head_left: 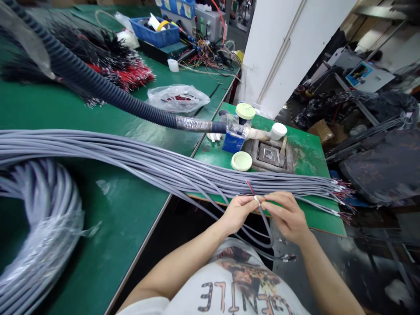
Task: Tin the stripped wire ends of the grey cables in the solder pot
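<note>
A printed white T-shirt (236, 280) fills the bottom of the view. Just above it, the left hand (238, 214) and right hand (285, 217) pinch a grey cable (264, 221) between their fingertips at its white-banded end, where thin red wires (250, 187) stick out. Held up this way, that end stays apart from the long bundle of grey cables (164, 164) stretched across the green table (108, 210).

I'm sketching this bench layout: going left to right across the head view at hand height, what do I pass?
Coiled grey cable → left hand → held grey cable → right hand → coloured wire ends → black bag
</note>
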{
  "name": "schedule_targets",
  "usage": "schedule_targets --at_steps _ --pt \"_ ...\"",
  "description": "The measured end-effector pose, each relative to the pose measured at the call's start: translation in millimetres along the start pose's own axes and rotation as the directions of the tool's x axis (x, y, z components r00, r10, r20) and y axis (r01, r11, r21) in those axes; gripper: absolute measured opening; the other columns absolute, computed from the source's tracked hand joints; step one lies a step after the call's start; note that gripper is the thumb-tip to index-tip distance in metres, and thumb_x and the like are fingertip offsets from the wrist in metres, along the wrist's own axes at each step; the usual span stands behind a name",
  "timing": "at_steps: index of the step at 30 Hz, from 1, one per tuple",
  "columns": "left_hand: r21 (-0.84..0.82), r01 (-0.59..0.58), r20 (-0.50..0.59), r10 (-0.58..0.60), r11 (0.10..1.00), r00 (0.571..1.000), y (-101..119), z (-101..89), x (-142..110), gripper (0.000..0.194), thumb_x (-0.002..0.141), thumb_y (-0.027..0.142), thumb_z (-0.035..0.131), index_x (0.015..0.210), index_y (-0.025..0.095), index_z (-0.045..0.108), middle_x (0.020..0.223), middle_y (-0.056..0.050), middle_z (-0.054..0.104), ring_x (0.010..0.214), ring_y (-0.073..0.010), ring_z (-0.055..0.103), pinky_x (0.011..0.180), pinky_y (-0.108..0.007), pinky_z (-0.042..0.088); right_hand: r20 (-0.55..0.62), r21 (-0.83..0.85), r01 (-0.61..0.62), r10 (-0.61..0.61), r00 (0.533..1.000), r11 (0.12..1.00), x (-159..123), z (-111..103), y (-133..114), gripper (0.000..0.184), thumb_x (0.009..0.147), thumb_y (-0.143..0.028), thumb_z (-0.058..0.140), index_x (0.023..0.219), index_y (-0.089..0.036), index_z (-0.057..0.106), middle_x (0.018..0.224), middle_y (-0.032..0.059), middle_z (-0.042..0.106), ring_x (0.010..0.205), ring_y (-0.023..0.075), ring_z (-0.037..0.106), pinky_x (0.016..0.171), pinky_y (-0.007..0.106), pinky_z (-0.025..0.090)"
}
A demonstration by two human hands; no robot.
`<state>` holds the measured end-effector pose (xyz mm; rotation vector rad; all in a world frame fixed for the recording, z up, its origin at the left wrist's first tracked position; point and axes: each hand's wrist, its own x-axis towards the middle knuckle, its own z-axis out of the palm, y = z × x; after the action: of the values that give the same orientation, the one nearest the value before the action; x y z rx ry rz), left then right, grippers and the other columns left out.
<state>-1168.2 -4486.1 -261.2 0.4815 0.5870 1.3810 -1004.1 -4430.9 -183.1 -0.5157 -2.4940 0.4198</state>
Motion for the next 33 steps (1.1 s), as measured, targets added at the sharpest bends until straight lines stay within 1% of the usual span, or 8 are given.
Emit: schedule_targets --at_steps 4,8,11,13,15,18,22,33 --pt "-0.025 -0.025 0.008 0.025 0.999 1.0 12.1 5.4 1.0 0.035 0.076 0.044 0.069 0.088 0.012 0.073 0.08 -0.009 0.07 0.069 -0.0156 0.063 0.071 -0.028 0.049 0.085 -0.098 0.129 -0.121 0.989 0.987 -0.3 7.9 0.8 0.043 0.085 -0.014 0.056 0.124 -0.034 0.059 0.135 0.0054 0.055 0.125 0.0252 0.047 0.099 0.048 0.045" --pt "0.397 -0.287 0.046 0.293 0.872 0.955 28.6 5.5 -3.5 0.028 0.085 0.036 0.061 0.1 0.016 0.072 0.087 -0.009 0.072 0.079 -0.018 0.062 0.078 -0.032 0.048 -0.049 -0.074 0.14 -0.144 0.988 0.987 16.9 7.9 6.6 0.043 0.083 -0.02 0.063 0.124 -0.031 0.059 0.123 0.0065 0.064 0.121 0.027 0.051 0.098 0.05 0.045" --pt "0.703 -0.554 0.207 0.617 0.446 0.759 38.4 -5.1 -8.9 0.024 0.084 0.025 0.062 0.106 0.019 0.07 0.085 -0.007 0.073 0.081 -0.0186 0.062 0.082 -0.035 0.046 -0.27 -0.032 -0.018 0.009 0.963 0.999 42.2 1.3 17.7 0.033 0.086 -0.021 0.057 0.118 -0.028 0.063 0.113 0.0077 0.068 0.111 0.0268 0.058 0.093 0.048 0.048" --pt "0.775 -0.605 0.291 0.746 0.184 0.599 40.8 -17.7 -10.9 0.022 0.082 0.021 0.063 0.103 0.021 0.07 0.085 -0.006 0.073 0.082 -0.0193 0.063 0.081 -0.037 0.047 -0.332 -0.01 -0.137 0.126 0.935 0.991 61.8 -2.6 26.8 0.026 0.089 -0.024 0.053 0.111 -0.025 0.066 0.108 0.0081 0.069 0.105 0.0248 0.06 0.092 0.044 0.049" --pt "0.826 -0.564 0.328 0.805 0.01 0.495 40.1 -31.7 -10.6 0.021 0.081 0.019 0.063 0.1 0.022 0.069 0.087 -0.006 0.073 0.087 -0.0205 0.064 0.082 -0.038 0.047 -0.323 0.0 -0.206 0.195 0.926 0.978 80.4 -3.3 36.2 0.022 0.091 -0.027 0.051 0.105 -0.023 0.068 0.104 0.0081 0.069 0.102 0.0229 0.061 0.092 0.04 0.048" --pt "0.863 -0.488 0.36 0.838 -0.132 0.411 36.4 -47.9 -7.3 0.021 0.08 0.018 0.063 0.1 0.023 0.068 0.091 -0.005 0.072 0.094 -0.0214 0.062 0.086 -0.039 0.046 -0.291 0.003 -0.218 0.209 0.933 0.976 102.2 3.1 49.6 0.022 0.092 -0.031 0.05 0.099 -0.022 0.068 0.098 0.0069 0.07 0.097 0.021 0.062 0.09 0.037 0.048" --pt "0.859 -0.475 0.39 0.843 -0.19 0.369 33.9 -54.0 -3.1 0.024 0.08 0.017 0.063 0.103 0.023 0.065 0.097 -0.004 0.071 0.099 -0.0209 0.06 0.09 -0.04 0.045 -0.233 -0.013 -0.198 0.19 0.954 0.98 119.0 18.0 64.1 0.022 0.092 -0.033 0.049 0.096 -0.022 0.069 0.095 0.0055 0.071 0.094 0.0203 0.062 0.088 0.037 0.048" --pt "0.847 -0.511 0.381 0.838 -0.146 0.392 37.4 -54.4 -3.5 0.026 0.079 0.014 0.064 0.104 0.023 0.064 0.096 -0.004 0.071 0.098 -0.02 0.06 0.088 -0.039 0.046 -0.15 -0.062 -0.199 0.188 0.971 0.978 130.9 40.2 80.7 0.021 0.092 -0.032 0.05 0.096 -0.024 0.069 0.095 0.0034 0.071 0.094 0.0205 0.06 0.087 0.036 0.047"
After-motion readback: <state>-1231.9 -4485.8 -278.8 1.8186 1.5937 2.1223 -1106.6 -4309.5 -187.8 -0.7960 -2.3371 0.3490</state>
